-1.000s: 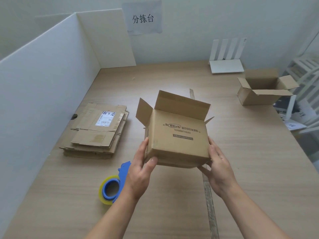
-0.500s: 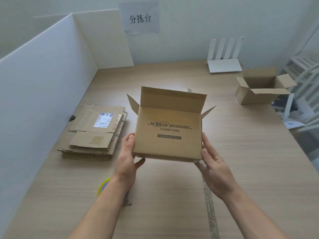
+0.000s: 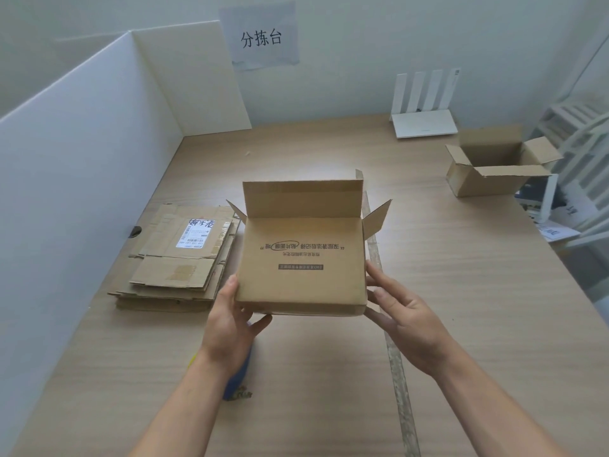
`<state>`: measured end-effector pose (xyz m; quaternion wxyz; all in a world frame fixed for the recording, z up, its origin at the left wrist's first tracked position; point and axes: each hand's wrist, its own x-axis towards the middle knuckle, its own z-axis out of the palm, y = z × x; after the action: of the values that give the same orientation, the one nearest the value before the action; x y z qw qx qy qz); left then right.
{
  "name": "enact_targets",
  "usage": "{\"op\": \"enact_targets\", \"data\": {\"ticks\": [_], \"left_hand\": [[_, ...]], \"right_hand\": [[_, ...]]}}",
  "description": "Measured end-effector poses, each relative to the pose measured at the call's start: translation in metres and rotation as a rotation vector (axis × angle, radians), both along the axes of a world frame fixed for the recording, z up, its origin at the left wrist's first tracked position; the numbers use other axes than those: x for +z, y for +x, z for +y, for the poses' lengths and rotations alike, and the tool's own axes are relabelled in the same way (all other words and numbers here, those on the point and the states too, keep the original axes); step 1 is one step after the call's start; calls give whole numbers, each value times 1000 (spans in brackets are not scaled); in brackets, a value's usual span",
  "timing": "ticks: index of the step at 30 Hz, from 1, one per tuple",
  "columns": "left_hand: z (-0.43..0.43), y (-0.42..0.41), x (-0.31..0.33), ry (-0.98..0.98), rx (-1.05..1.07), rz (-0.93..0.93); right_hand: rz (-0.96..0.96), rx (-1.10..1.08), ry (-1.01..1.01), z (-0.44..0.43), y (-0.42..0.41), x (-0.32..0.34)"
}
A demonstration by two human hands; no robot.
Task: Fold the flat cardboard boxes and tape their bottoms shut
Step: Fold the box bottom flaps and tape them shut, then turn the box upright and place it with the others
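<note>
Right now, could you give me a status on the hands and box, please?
Left hand grips box, right hand steadies it, fingers straight. Box off the table, flaps open. Tape dispenser under left wrist.

Packing and sorting station. A wall sign reads "分拣台". A stack of flattened cartons lies on a partitioned table.
</note>
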<state>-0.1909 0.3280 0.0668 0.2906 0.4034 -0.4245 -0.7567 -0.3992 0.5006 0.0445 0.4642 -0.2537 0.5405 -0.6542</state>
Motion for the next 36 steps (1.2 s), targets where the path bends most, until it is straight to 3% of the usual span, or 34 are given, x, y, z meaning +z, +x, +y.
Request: {"op": "enact_targets", "data": {"ticks": [11,20,24,29,31,36], "left_hand": [[6,-8,-10,-82,-36,-45],[5,-6,-1,-329,-335,-13],[10,-15,-2,-343,-339,-56],[23,-18,-21,-400,-216,-141],[28,-23,-26,-323,-119,-97],[34,-14,-48,104,36,-43]], "right_hand": [[62,-119,-2,-3,3,0],[-3,-132,116,-1,-18,1],[-34,-171,92,0,-17,-9],[159,-177,208,8,-12,-28],[196,-190,234,12,-10,-42],[343,-131,337,25,-5,-69]]}}
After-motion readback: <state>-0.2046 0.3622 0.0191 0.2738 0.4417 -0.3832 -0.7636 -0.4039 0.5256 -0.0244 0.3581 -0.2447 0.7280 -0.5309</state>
